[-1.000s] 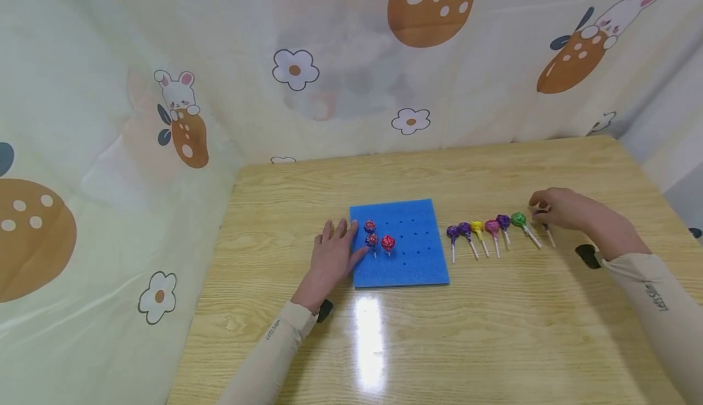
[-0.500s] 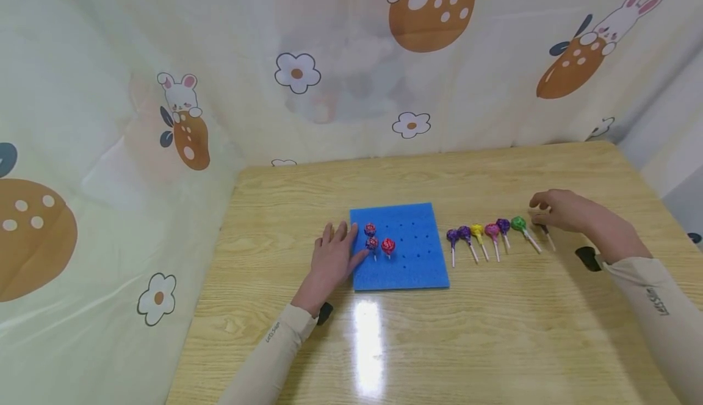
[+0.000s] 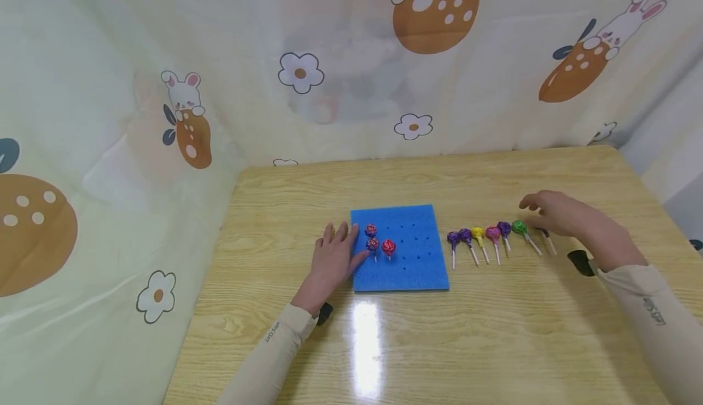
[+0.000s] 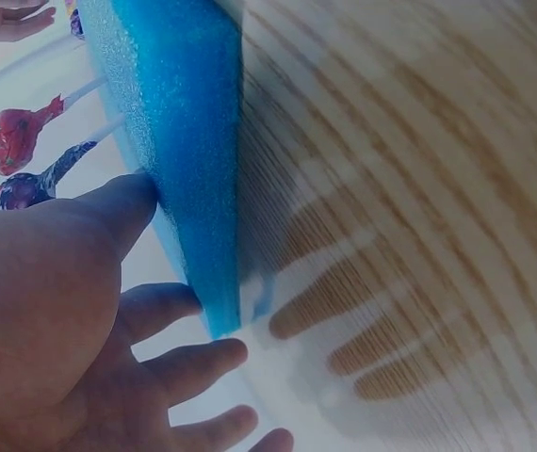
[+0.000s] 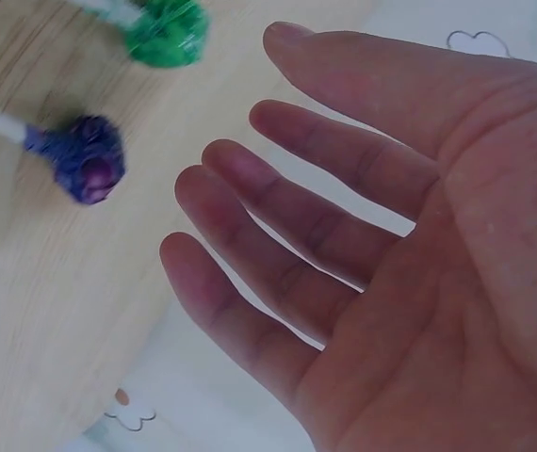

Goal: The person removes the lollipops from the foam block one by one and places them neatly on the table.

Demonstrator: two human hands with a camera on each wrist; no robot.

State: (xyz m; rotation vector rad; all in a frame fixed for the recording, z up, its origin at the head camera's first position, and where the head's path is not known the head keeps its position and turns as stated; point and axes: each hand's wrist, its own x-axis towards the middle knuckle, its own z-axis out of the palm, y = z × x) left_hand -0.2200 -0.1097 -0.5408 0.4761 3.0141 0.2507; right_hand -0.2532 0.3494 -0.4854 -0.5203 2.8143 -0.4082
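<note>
My left hand (image 3: 334, 257) rests along the left edge of a blue foam board (image 3: 407, 278), thumb and fingers spread against it. Three lollipops stand upright in the board: a dark red and blue one (image 3: 370, 230) at the back, a similar one (image 3: 373, 244) in front, and a red one (image 3: 389, 246) to the right. My right hand (image 3: 561, 213) hovers over the right end of a row of lollipops, holding nothing. Below it lie a green lollipop (image 3: 519, 227) and a purple lollipop (image 5: 89, 158), whose head the hand partly hides in the head view.
Left of the green lollipop lie several more in a row, among them a yellow lollipop (image 3: 478, 232) and a pink lollipop (image 3: 493, 234). Small holes dot the board. A patterned curtain (image 3: 340, 143) hangs behind the wooden table (image 3: 494, 326).
My right hand has shifted slightly left, from the rightmost lollipop towards the green one. My left hand has stayed on the board. No lollipop has visibly moved.
</note>
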